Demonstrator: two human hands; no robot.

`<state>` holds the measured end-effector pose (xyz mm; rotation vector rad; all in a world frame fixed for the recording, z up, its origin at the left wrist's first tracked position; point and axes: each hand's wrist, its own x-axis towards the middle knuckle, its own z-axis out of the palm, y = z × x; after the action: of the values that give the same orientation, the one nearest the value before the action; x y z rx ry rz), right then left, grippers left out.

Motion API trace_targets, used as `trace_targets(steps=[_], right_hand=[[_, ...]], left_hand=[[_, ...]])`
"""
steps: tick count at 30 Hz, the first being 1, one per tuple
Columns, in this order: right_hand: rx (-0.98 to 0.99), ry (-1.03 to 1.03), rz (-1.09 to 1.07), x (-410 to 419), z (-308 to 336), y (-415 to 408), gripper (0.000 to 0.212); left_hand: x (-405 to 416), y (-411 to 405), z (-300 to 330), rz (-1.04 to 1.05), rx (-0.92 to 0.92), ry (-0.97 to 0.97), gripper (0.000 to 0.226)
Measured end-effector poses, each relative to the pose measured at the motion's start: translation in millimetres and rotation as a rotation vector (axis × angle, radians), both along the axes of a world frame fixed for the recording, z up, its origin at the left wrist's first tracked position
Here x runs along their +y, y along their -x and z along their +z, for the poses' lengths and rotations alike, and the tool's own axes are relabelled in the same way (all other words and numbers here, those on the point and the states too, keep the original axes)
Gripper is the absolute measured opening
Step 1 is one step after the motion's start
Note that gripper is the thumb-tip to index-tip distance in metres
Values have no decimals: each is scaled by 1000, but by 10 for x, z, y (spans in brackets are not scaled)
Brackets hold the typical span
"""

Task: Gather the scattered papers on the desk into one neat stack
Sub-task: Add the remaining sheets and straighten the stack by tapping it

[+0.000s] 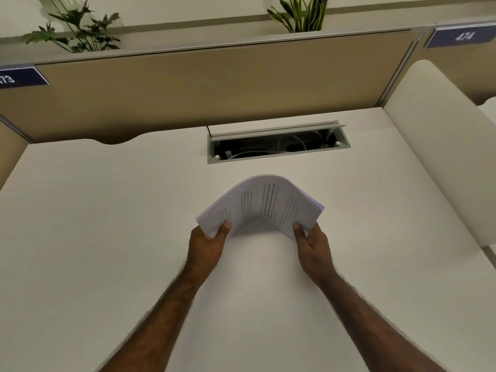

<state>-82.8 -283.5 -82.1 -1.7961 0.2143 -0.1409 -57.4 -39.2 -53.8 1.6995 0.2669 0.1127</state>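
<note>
Hands first, from the head camera: the left hand (pixel 208 244) pinches the near left corner of the stack of papers (pixel 264 204), thumb laid on top and fingers curled underneath; the right hand (pixel 312 242) grips the near right corner the same way, thumb on the printed face; between them the stack bows upward into an arch, its middle lifted off the table (pixel 94 224) and its printed lines running away from the viewer; the sheets sit together as one bundle at the centre of the view, just toward six o'clock from the cable tray (pixel 279 143); that tray is a rectangular cut-out in the white table with its lid tilted open and pale cables inside; at twelve o'clock stands a tan partition (pixel 188 84) carrying a blue number plate (pixel 460 36) reading 474 at two o'clock and another plate, partly cropped, at ten o'clock; leafy plants (pixel 77 28) rise behind the partition; a pale curved divider (pixel 440 146) borders the table at three o'clock.
</note>
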Motion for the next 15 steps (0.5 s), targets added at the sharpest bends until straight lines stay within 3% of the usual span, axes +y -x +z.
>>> trace_targets(steps=[12, 15], right_hand=[[55, 65, -21, -69, -40, -61, 35], [49, 95, -59, -103, 57, -150, 34]], left_hand=[[9, -28, 33, 19, 116, 22, 29], [-2, -75, 106, 16, 161, 10, 14]])
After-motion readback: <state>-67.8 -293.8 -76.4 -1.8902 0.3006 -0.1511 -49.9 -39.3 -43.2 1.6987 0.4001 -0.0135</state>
